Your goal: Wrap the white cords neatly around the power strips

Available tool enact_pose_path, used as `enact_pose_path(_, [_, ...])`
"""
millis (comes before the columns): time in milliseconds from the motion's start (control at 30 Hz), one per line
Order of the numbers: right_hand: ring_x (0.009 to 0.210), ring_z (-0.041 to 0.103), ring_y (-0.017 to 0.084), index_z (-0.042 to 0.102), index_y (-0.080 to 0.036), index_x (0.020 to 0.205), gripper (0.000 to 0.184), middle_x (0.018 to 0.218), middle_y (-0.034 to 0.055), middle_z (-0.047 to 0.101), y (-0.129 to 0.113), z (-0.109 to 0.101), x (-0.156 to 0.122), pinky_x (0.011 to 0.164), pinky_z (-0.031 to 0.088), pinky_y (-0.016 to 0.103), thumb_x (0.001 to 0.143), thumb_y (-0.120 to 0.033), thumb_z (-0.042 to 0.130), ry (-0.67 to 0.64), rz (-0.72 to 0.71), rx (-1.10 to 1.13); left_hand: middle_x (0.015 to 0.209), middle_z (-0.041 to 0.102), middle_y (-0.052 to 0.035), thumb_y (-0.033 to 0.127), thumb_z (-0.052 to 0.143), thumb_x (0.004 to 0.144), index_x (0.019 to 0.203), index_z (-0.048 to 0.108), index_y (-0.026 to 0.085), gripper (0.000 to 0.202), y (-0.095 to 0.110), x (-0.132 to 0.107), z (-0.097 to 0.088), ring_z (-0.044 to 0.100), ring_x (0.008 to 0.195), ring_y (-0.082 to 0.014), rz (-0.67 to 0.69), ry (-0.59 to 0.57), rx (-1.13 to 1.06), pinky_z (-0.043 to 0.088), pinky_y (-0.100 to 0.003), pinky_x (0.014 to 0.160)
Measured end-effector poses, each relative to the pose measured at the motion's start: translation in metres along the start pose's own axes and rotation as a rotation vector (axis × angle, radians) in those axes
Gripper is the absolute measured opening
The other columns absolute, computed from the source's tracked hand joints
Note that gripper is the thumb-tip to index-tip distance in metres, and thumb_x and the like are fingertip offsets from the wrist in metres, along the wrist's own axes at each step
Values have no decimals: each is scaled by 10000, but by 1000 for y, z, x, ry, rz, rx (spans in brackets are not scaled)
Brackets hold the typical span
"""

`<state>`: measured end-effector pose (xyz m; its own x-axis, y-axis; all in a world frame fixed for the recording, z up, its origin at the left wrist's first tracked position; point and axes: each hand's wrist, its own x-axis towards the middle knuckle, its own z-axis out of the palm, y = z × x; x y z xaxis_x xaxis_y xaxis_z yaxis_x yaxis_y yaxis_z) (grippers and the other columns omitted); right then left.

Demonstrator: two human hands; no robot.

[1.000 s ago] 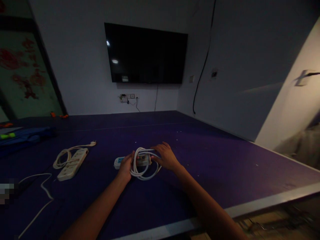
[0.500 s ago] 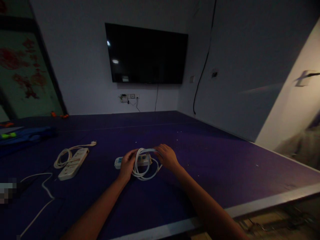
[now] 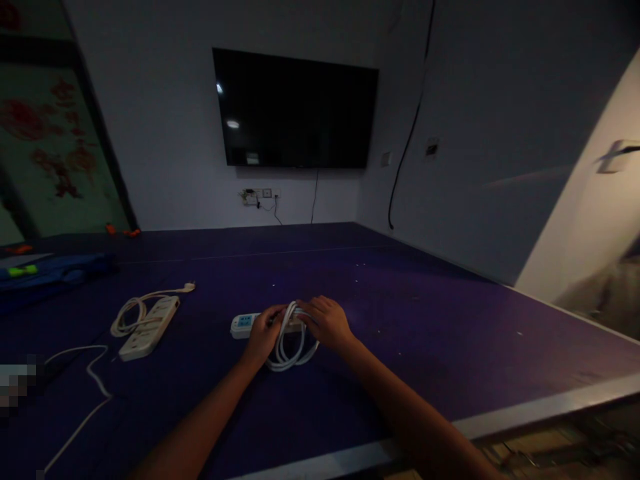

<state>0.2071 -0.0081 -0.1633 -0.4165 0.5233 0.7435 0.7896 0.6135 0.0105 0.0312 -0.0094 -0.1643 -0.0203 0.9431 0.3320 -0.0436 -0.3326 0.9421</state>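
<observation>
A white power strip [image 3: 243,325] with blue sockets lies on the purple table [image 3: 425,333] in front of me, its white cable [image 3: 287,347] gathered in loops over its right end. My left hand [image 3: 264,337] grips the loops from the left, fingers curled round them. My right hand [image 3: 326,321] closes on the top of the same coil from the right. Both hands meet over the strip.
A second white power strip [image 3: 149,327] with a coiled cord and plug lies to the left. A loose white wire [image 3: 85,393] trails at the near left. A dark screen [image 3: 295,110] hangs on the far wall. The table's pale edge [image 3: 525,413] runs at the right.
My right hand has moved left and closed on the coil. The loops have been drawn tighter and narrower over the strip. The left hand keeps its grip.
</observation>
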Motion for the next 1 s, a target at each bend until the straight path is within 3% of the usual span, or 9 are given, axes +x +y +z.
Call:
enact_pose_path(167, [810,546,204,521,-196,1256,405,878,80,640,-9,5,0,753,429,336,894,-369,465,11,34,35,774,692,-45,314,655,667,753,690,174,168,-5,-1,1,617,771,-190,19,-14,28,460,-282,757])
enact_pose_path(367, [872,552,222,491,-207,1278,492,955,90,641,-10,-3,3,800,415,366,851,-450,510,-41,52,53,635,652,-19,329,677,620,637,656,160,170,-3,1,0,582,627,-148,-17,109,11,447,-233,614])
enact_pose_path(567, [996,538,245,467,-210,1292,613,1087,103,610,4,-2,3,858,394,395,781,-532,566,-102,136,68,589,633,-1,378,687,585,660,653,141,251,-4,4,-6,542,514,-116,-137,228,-150,432,-219,518])
enact_pose_path(800, [953,570,216,549,-190,1161,501,1025,92,621,16,1,1,817,412,354,778,-511,580,-192,123,142,530,599,13,456,706,563,653,648,134,339,-8,8,-9,531,477,-113,-150,294,-180,428,-228,506])
enact_pose_path(1000, [915,578,234,538,-169,1169,641,1012,101,616,13,-8,1,776,416,349,715,-620,580,-159,87,166,590,637,-6,494,686,591,656,653,147,355,-5,7,-9,566,555,-137,-94,293,-122,445,-239,555])
